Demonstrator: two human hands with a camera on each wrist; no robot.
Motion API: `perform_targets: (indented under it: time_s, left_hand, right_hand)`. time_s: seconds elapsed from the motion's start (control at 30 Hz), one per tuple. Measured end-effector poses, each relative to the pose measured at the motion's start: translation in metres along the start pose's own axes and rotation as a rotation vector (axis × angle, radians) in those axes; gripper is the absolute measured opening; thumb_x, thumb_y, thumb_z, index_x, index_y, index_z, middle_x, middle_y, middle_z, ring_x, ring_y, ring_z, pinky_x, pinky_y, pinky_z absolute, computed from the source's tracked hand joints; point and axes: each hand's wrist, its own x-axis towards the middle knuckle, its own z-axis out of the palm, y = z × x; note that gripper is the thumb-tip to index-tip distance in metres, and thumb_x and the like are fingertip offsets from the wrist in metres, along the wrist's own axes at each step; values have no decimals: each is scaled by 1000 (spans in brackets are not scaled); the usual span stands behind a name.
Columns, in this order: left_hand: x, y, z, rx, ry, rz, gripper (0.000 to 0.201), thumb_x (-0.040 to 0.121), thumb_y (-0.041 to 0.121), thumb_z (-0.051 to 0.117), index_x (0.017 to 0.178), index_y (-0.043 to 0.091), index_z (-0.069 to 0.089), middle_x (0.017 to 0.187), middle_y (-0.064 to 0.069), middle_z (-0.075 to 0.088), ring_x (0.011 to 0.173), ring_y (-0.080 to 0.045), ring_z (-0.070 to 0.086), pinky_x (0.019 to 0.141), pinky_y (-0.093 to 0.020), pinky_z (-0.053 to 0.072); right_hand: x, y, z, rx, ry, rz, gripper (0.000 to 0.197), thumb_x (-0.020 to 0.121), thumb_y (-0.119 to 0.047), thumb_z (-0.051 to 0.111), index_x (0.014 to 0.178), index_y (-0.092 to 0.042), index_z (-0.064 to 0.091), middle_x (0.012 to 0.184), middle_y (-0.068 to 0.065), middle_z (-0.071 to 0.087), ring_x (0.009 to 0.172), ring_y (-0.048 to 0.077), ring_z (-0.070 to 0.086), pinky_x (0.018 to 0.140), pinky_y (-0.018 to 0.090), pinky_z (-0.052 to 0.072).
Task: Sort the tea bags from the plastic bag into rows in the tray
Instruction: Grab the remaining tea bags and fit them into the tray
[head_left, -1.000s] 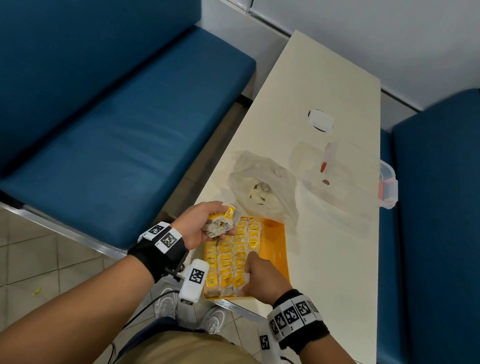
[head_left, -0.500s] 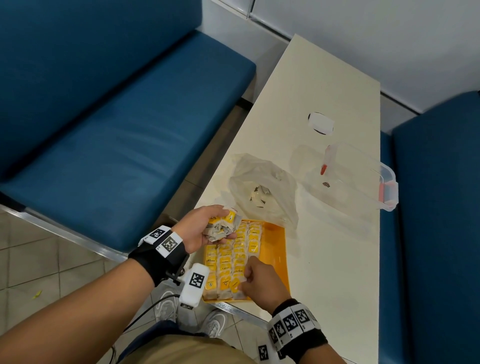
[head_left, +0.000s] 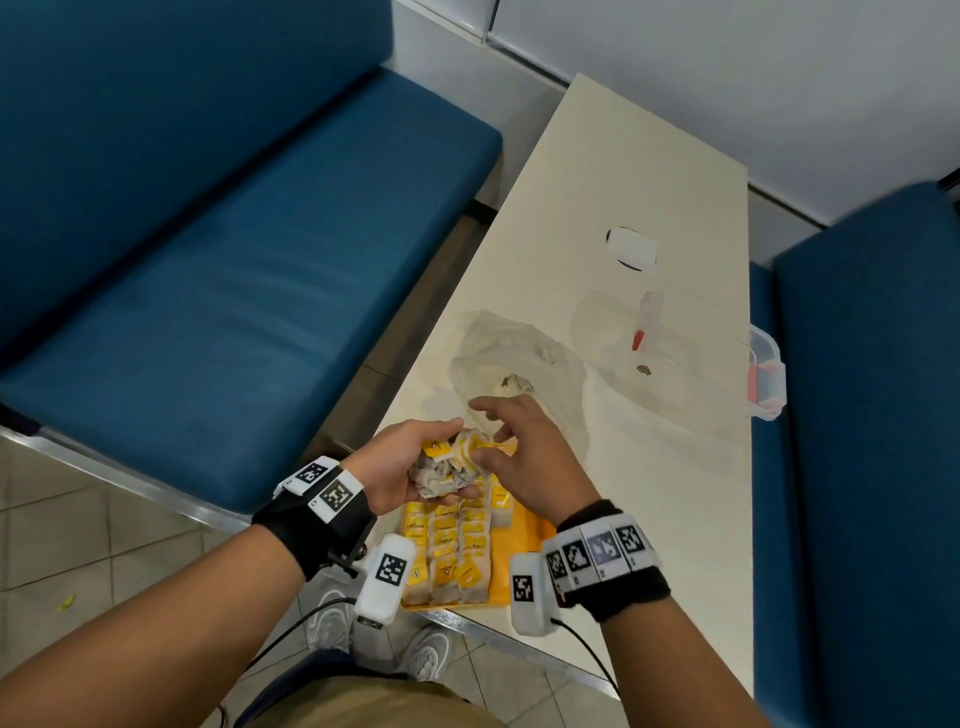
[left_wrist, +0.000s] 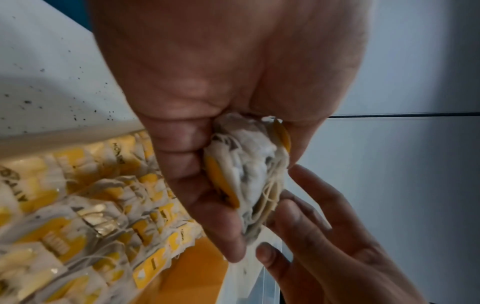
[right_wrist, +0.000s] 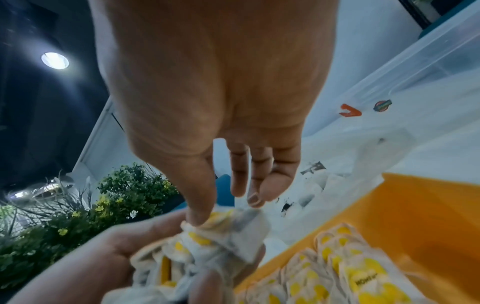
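My left hand (head_left: 423, 462) grips a crumpled bunch of tea bags (head_left: 444, 467) with yellow tags just above the far end of the orange tray (head_left: 524, 551). In the left wrist view the bunch (left_wrist: 249, 170) shows tangled strings. My right hand (head_left: 511, 447) reaches into it from the right, fingers spread and straight. Its thumb (right_wrist: 200, 214) rests on the top bag and pinches nothing that I can see. Rows of tea bags (head_left: 452, 551) fill the tray's left part. The clear plastic bag (head_left: 524, 358) lies beyond the tray with a few bags inside.
A clear lidded plastic box (head_left: 701, 358) with red clips stands at the table's right edge. A small white object (head_left: 631, 249) lies further back. Blue benches flank the narrow cream table (head_left: 649, 519). The tray sits at the table's near edge.
My right hand has lifted from the near end of the tray and moved up to the bunch in my left hand. The left hand stays put with its bunch.
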Motion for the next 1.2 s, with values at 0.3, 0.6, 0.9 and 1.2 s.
perform_targets:
  time_s: [0.3, 0.6, 0.9, 1.2]
  left_hand:
    - [-1, -1, -6, 37, -126, 72, 49, 85, 30, 76, 127, 5, 68, 115, -25, 70, 87, -34, 72, 60, -28, 59]
    - [5, -7, -5, 209, 13, 211, 34, 80, 0, 79, 113, 5, 71, 92, -20, 74, 73, -29, 72, 48, -26, 52]
    - [8, -3, -4, 256, 91, 260, 25, 78, 6, 84, 102, 11, 76, 92, -20, 76, 73, -30, 72, 57, -31, 53]
    - [9, 4, -15, 185, 143, 239, 26, 81, 15, 84, 105, 12, 76, 103, -20, 76, 82, -30, 73, 74, -38, 59]
  right_hand:
    - [4, 4, 10, 127, 113, 85, 23, 80, -25, 80, 100, -27, 67, 100, -7, 63, 80, 9, 62, 76, 26, 54]
    - [5, 12, 13, 337, 166, 211, 18, 75, -18, 84, 76, -19, 66, 71, -5, 65, 66, 9, 60, 62, 30, 53]
    - [-1, 18, 5, 278, 87, 174, 13, 80, -8, 76, 78, -18, 68, 72, -6, 66, 63, 3, 58, 63, 19, 48]
    - [-24, 44, -16, 361, 180, 293, 10, 83, -4, 74, 81, -8, 65, 68, 1, 66, 58, 5, 61, 55, 17, 45]
